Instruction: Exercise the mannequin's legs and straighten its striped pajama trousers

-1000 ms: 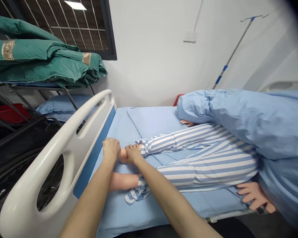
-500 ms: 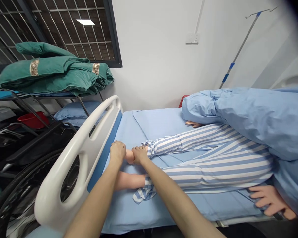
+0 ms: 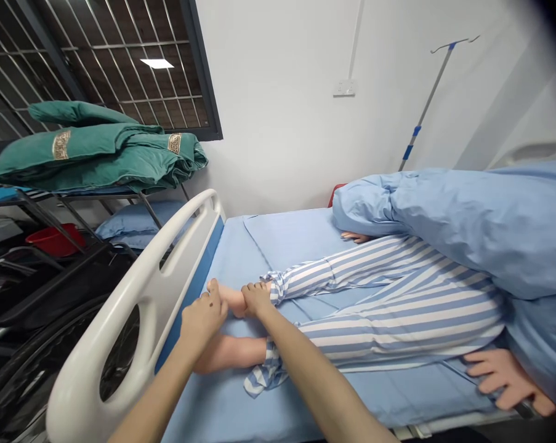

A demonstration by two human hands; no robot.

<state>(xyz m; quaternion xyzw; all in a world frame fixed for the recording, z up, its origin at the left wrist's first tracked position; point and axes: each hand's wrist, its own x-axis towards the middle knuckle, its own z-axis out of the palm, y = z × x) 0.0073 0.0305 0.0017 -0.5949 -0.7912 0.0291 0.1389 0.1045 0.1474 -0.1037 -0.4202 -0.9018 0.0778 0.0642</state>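
The person's right hand [image 3: 258,299] is wrapped around the ankle of the far foot [image 3: 232,300], its grip closed there just below the cuff of the striped trousers [image 3: 425,307]. The left hand [image 3: 202,317] is at the toe end of that same foot, fingers bent; whether its grip has firm hold of the toes cannot be told, since the hand covers part of them. The far foot lies over the blue-sheeted bed [image 3: 287,231], near the white footboard [image 3: 167,295] with its blue inner strip. The near foot [image 3: 234,354] rests on the sheet, its toe end partly hidden by the left forearm. Both legs stretch right, toward a blue quilt [image 3: 448,203] that covers the lying figure's upper part, with one of the figure's hands [image 3: 508,376] spread at the bed's near edge. Folded green cloth [image 3: 106,154] lies on a rack beyond the footboard, above a red basin [image 3: 58,240].
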